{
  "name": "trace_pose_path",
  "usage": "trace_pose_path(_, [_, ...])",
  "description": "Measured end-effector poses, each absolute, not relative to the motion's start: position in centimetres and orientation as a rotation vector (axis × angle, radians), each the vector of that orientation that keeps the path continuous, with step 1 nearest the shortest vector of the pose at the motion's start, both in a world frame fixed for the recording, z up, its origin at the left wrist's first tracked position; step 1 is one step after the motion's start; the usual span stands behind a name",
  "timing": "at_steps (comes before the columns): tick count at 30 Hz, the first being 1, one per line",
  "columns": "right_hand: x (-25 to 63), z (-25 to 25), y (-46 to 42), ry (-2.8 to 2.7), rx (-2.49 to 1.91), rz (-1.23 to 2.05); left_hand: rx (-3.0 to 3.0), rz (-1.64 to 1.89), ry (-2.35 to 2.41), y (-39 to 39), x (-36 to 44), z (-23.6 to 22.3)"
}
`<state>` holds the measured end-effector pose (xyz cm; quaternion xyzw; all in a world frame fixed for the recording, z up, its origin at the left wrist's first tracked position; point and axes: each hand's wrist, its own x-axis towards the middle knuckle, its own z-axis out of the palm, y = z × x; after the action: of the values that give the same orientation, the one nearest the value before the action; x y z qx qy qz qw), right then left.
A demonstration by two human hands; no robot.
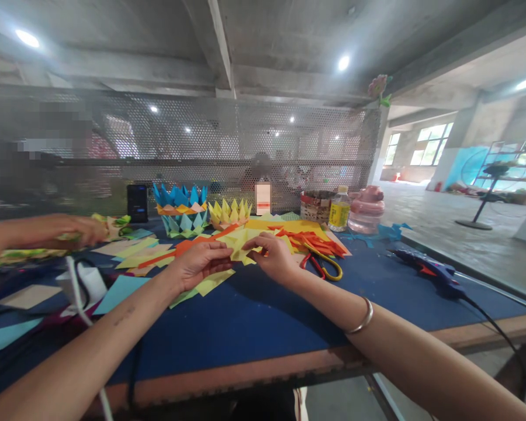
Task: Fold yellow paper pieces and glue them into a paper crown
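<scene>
A piece of pale yellow paper [241,241] is held up over the middle of the table, with folds and pointed edges showing. My left hand [205,264] pinches its left side between thumb and fingers. On the other side, my right hand [272,257] has curled fingers closed on the right part of the same paper, though the exact contact is partly hidden. Light yellow-green sheets [214,283] lie beneath my left hand. Just beyond my right hand are a heap of orange paper pieces [313,241] and scissors with yellow and red handles [333,270].
Folded paper crowns, blue [182,196] and yellow [230,213], stand at the back near a phone [138,203]. A bottle [339,209] and pink jug [366,210] stand right of them. A glue gun [433,273] lies at right. A co-worker's hand [76,229] reaches in from the left.
</scene>
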<state>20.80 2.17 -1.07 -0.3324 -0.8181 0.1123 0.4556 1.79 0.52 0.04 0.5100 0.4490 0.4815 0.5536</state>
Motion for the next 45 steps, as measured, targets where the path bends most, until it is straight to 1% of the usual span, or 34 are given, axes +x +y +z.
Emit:
trace_pose_path(4, [20.7,-1.1,2.0,-2.037,-0.836,0.326,1.068,1.161,1.012,0.7,1.6,0.0])
trace_pose_path(12, [20.5,-1.4,2.4,-1.971,-0.891,0.447,1.079,1.143,1.005,0.7,1.8,-0.2])
trace_pose_path(18, [20.3,-1.6,2.7,-1.846,-0.863,0.642,1.143,1.159,0.996,0.5,2.4,-0.5])
trace_pose_path(29, [20.0,-1.2,2.4,-1.622,-0.942,0.881,1.163,1.164,0.942,-0.1,3.1,-0.4])
trace_pose_path(45, [19.7,-1.4,2.2,-1.646,-0.920,0.772,1.180,1.110,0.962,-0.3,3.3,-0.5])
